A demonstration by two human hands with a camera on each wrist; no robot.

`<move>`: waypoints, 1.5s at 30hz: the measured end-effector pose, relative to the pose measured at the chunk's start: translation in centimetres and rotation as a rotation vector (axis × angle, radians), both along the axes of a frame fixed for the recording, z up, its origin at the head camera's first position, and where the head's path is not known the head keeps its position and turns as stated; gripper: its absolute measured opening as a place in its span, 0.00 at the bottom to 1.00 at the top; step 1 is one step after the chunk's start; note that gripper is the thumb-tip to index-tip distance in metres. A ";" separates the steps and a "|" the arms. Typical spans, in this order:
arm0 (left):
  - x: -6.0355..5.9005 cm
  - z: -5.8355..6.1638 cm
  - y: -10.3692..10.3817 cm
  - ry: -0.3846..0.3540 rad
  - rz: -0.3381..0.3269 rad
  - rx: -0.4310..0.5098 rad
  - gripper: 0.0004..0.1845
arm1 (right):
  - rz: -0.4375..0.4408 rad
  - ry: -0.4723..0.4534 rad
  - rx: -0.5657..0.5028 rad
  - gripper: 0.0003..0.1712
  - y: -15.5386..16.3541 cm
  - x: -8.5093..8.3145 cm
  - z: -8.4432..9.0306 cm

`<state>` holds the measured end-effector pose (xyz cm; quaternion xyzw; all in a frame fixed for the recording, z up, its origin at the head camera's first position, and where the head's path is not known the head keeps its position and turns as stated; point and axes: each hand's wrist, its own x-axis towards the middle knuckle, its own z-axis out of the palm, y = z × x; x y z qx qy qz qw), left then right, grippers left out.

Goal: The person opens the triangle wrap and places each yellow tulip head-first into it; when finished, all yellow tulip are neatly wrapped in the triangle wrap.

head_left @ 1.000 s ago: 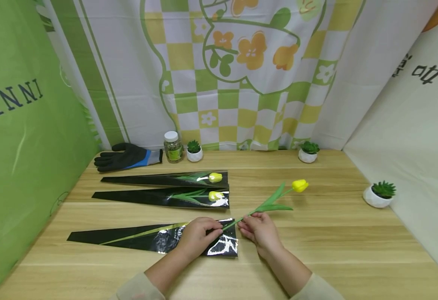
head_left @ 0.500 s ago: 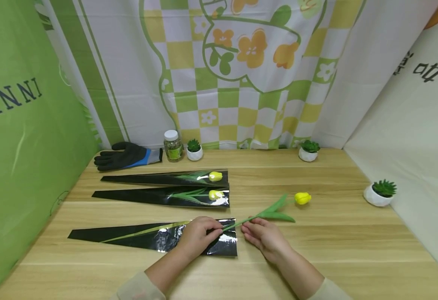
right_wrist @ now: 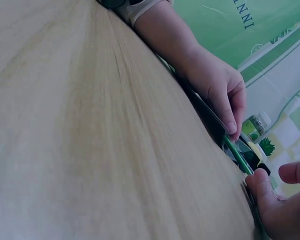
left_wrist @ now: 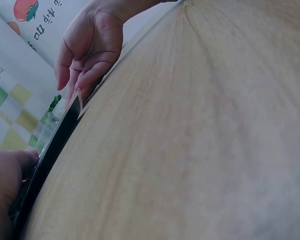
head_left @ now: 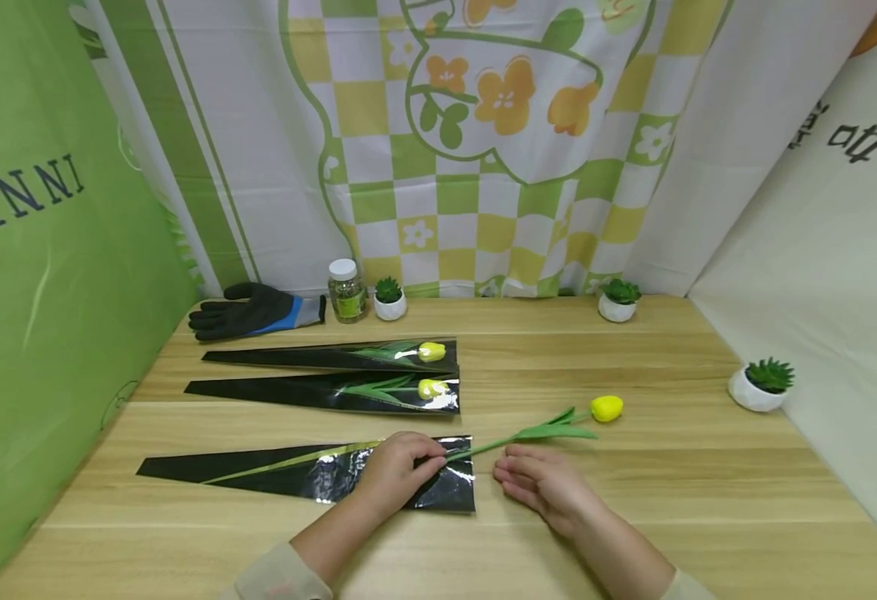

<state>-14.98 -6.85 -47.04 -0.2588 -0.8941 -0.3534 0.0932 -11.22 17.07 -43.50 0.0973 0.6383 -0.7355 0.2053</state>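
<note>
A yellow artificial tulip [head_left: 607, 407] lies on the wooden table [head_left: 633, 517], its green stem [head_left: 483, 445] running left into the wide mouth of a black glossy sleeve [head_left: 273, 477]. My left hand [head_left: 399, 468] rests on the sleeve's mouth and pinches the stem there; the right wrist view shows this left hand [right_wrist: 215, 85] with its fingertips on the stem [right_wrist: 237, 152]. My right hand [head_left: 545, 487] lies relaxed on the table just below the stem and holds nothing. In the left wrist view the right hand [left_wrist: 87, 47] hovers by the sleeve's edge [left_wrist: 55, 145].
Two more sleeved yellow tulips [head_left: 333, 358] [head_left: 333, 393] lie behind. A black and blue glove [head_left: 254, 312] and a small jar [head_left: 346, 292] sit at the back left. Small potted plants [head_left: 389, 302] [head_left: 617, 303] [head_left: 759, 387] stand at the back and right. Curtains enclose the table.
My right hand let go of the stem and drew back towards me. The tulip's head sank from the air onto the table. The left hand stayed put.
</note>
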 end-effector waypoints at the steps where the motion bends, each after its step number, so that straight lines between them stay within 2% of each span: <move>1: 0.0 0.0 0.0 0.001 0.000 0.000 0.04 | 0.021 0.007 0.008 0.33 0.2 0.0 0.1; 4: 0.0 0.0 0.0 0.003 0.000 0.002 0.04 | 0.064 0.048 0.063 0.32 1.0 -0.4 0.7; 7: -0.1 0.1 0.0 0.006 0.000 0.002 0.04 | 0.089 0.141 0.200 0.29 2.0 -1.1 1.6; 13: -0.1 0.1 0.0 0.004 -0.003 -0.001 0.04 | 0.186 0.479 0.699 0.22 4.6 -3.3 2.6; 16: 0.0 0.1 0.0 0.003 -0.010 0.000 0.04 | 0.268 0.549 0.882 0.22 5.7 -4.2 2.6; 18: 0.0 0.1 0.0 0.001 -0.012 0.000 0.04 | 0.337 0.573 0.945 0.22 6.2 -4.7 2.5; 22: 0.1 0.1 0.0 -0.004 -0.010 -0.009 0.05 | 0.451 0.619 1.021 0.23 6.9 -5.3 2.5; 30: 0.0 0.1 -0.1 -0.008 -0.009 -0.022 0.06 | 0.590 0.602 1.082 0.24 7.4 -5.5 2.7; 35: -0.1 0.1 -0.3 -0.014 -0.044 -0.046 0.09 | 0.608 0.639 1.105 0.24 7.4 -5.3 2.7; 45: -0.1 0.2 -0.7 -0.005 -0.109 -0.170 0.18 | 0.575 0.701 1.141 0.16 7.5 -5.1 2.0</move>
